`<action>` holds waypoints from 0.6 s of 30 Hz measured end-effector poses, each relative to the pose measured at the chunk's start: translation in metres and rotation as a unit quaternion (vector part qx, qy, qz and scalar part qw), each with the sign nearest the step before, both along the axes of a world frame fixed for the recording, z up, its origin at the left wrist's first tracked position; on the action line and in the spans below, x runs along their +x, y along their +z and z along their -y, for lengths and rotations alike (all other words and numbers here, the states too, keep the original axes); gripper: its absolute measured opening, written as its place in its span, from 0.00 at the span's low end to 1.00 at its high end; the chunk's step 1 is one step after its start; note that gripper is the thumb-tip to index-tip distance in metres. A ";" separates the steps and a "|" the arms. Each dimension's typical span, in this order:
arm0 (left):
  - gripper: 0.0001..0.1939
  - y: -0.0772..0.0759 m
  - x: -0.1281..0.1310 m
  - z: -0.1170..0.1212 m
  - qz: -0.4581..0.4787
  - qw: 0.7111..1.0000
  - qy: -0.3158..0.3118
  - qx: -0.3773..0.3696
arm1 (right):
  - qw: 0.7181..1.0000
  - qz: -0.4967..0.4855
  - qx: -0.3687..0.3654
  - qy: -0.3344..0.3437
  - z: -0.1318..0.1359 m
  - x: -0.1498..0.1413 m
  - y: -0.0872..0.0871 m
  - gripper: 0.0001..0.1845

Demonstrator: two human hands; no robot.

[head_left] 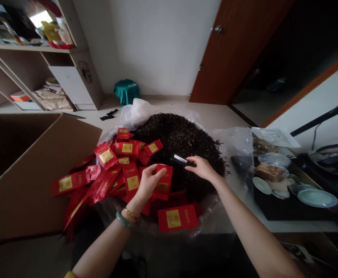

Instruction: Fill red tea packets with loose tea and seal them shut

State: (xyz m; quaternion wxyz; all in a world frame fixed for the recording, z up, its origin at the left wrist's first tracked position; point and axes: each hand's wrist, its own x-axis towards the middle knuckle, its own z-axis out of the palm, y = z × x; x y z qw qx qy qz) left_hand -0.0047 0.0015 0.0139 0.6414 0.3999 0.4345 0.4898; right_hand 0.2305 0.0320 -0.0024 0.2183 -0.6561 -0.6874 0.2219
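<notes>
My left hand (150,180) pinches a red packet (162,188) with gold print between thumb and fingers, near its top edge. In my right hand (200,166) is a small black tool with a white strip (181,158), maybe a scoop; its exact kind is unclear. That tool is over a big heap of dark dry leaves (183,133), which looks like loose tea, in a clear plastic bag (137,110). Many more red packets (132,179) lie piled on the left of the heap. One packet (178,218) lies flat at the near edge.
A large open cardboard box (50,154) stands at the left. On the right, a black tray (273,208) carries a bluish lidded dish (316,197) and other dishes. Shelves (79,83), a teal cloth-covered stool (127,92) and a brown door (229,50) are behind.
</notes>
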 end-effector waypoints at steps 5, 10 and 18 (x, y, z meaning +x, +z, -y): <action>0.18 -0.005 0.001 -0.001 -0.017 1.000 0.019 0.000 | 0.997 0.035 0.062 -0.039 0.005 -0.007 -0.009 0.17; 0.18 -0.009 0.001 0.000 -0.028 0.999 0.022 0.005 | 0.979 -0.193 0.051 0.048 0.023 -0.060 0.021 0.18; 0.20 -0.009 -0.002 -0.001 -0.007 1.000 0.014 -0.012 | 0.979 -0.197 -0.018 0.041 0.023 -0.086 0.049 0.07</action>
